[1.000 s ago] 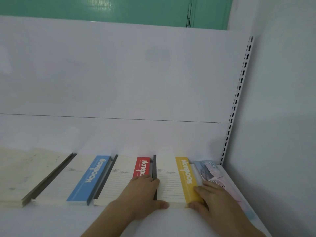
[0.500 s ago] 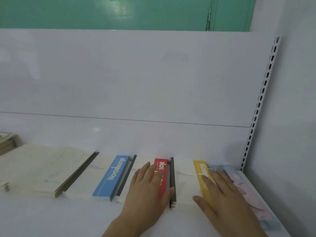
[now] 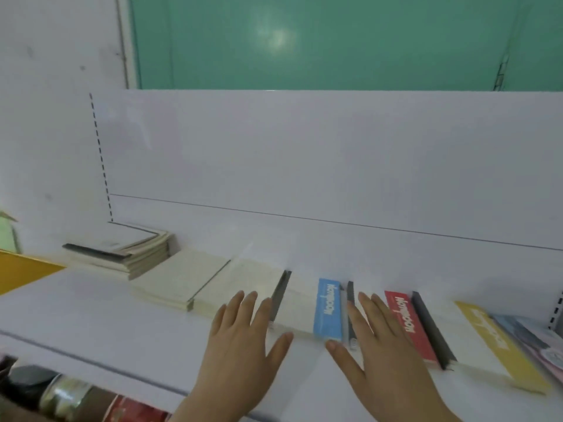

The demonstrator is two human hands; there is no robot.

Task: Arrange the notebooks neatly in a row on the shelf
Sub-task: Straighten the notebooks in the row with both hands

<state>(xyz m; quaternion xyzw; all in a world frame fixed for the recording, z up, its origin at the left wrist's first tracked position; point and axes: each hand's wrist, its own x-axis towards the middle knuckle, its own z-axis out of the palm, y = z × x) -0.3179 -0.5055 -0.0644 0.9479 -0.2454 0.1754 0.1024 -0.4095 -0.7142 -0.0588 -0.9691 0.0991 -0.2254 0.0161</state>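
Note:
Notebooks lie flat in a row along the back of the white shelf. From left there are two cream notebooks, a blue-striped notebook, a red-striped notebook, a yellow-striped notebook and an illustrated pastel one at the far right. My left hand rests flat, fingers spread, over the second cream notebook's near edge beside its dark spine. My right hand lies flat between the blue and red stripes, covering the red-striped notebook's white cover. Neither hand grips anything.
A messy stack of notebooks sits at the shelf's far left corner against a slotted upright. A yellow surface lies left of the shelf. Jars and packets show on a lower level beneath the shelf's front edge.
Both hands have shifted left along the row, from the red and yellow notebooks to the cream and blue ones. The view has swung left, revealing the corner stack.

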